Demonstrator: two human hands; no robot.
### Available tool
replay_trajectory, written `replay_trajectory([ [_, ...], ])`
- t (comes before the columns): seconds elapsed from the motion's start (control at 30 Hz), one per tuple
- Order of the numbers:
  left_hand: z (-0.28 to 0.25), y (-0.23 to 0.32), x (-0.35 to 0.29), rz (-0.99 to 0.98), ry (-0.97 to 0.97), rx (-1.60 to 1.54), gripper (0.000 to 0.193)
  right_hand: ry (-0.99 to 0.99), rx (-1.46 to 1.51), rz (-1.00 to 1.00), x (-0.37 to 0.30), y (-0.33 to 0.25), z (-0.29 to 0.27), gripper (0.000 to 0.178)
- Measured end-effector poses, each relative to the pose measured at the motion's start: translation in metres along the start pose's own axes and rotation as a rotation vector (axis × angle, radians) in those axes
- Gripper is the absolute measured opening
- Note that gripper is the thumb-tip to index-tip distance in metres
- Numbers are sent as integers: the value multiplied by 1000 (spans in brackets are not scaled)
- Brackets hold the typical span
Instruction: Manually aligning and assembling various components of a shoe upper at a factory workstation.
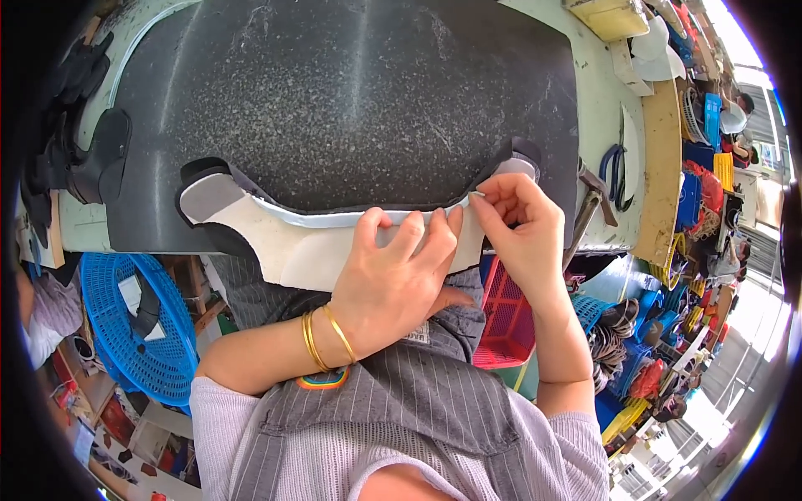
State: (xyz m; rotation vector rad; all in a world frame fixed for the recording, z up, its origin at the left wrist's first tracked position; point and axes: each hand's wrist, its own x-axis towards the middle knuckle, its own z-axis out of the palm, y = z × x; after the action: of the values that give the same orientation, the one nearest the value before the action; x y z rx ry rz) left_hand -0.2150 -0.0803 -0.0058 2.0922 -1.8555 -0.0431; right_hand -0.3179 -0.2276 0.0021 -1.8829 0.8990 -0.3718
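A curved shoe upper, cream on its lining side with black edges and grey end patches, lies across the front edge of a dark board. Along its inner curve runs a narrow white strip. My left hand holds the upper near its middle, fingers bent over the strip and thumb below the piece's lower edge. Close beside it, my right hand pinches the strip at the upper's right side between thumb and index finger. The pinched bit is mostly covered by the fingertips.
The dark speckled board covers most of the pale green table. To the right lie a hammer and blue-handled scissors. Black shoe parts sit at the left. Below hang a blue basket and a red basket.
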Motion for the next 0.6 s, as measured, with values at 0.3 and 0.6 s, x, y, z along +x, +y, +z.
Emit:
replay_trajectory([
  [0.3, 10, 1, -4, 10, 22, 46, 82, -122, -5, -67, 6, 5, -17, 9],
  [0.6, 8, -2, -4, -3, -8, 57, 86, -131, -124, -100, 18, 0, -9, 8],
])
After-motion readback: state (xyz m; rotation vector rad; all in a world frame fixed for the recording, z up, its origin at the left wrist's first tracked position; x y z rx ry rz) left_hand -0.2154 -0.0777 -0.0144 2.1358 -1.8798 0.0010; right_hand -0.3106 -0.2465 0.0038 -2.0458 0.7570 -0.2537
